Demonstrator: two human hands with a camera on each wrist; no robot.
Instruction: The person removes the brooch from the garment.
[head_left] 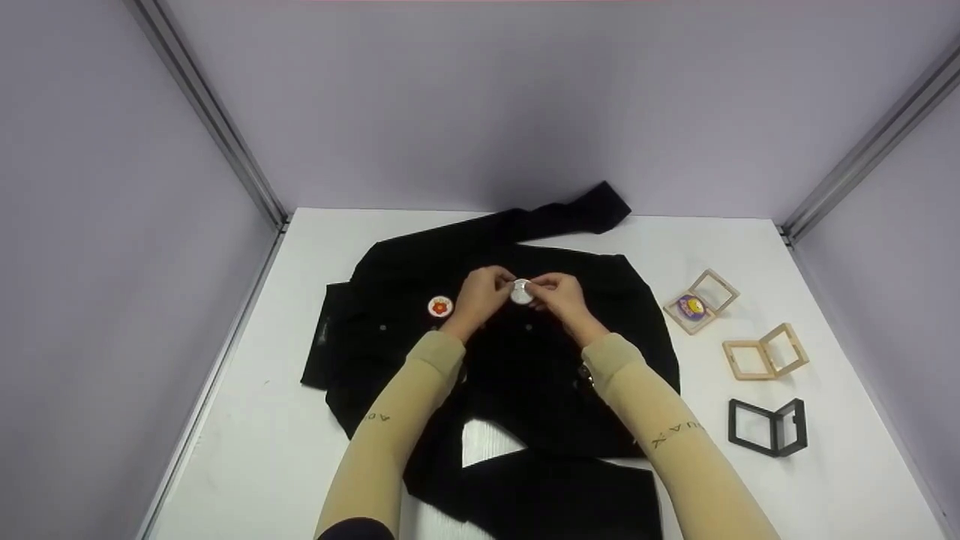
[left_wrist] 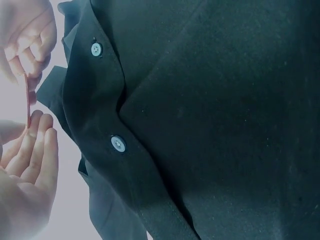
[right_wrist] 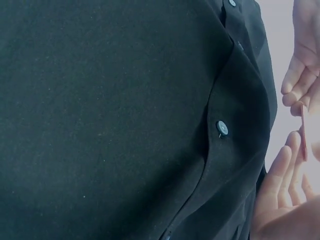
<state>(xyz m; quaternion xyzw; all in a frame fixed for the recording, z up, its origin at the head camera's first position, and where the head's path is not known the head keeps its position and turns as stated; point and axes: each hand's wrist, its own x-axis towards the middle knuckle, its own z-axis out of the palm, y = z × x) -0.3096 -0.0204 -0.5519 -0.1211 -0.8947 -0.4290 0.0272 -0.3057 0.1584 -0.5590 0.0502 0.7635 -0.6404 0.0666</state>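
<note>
Above a black button-up shirt spread on the table, my two hands hold a round badge between them. Its silvery back shows in the head view; in the left wrist view the badge appears edge-on as a thin reddish line. My left hand pinches one side with thumb and fingers. On the opposite side, my right hand pinches it too, thumb over the back. A white badge with a red flower lies on the shirt, left of my left hand. Whether it is fastened, I cannot tell.
Along the right stand an open wooden frame bearing a purple and yellow badge, another open wooden frame and an open black frame. One shirt sleeve stretches toward the back wall. Grey panels enclose the white table.
</note>
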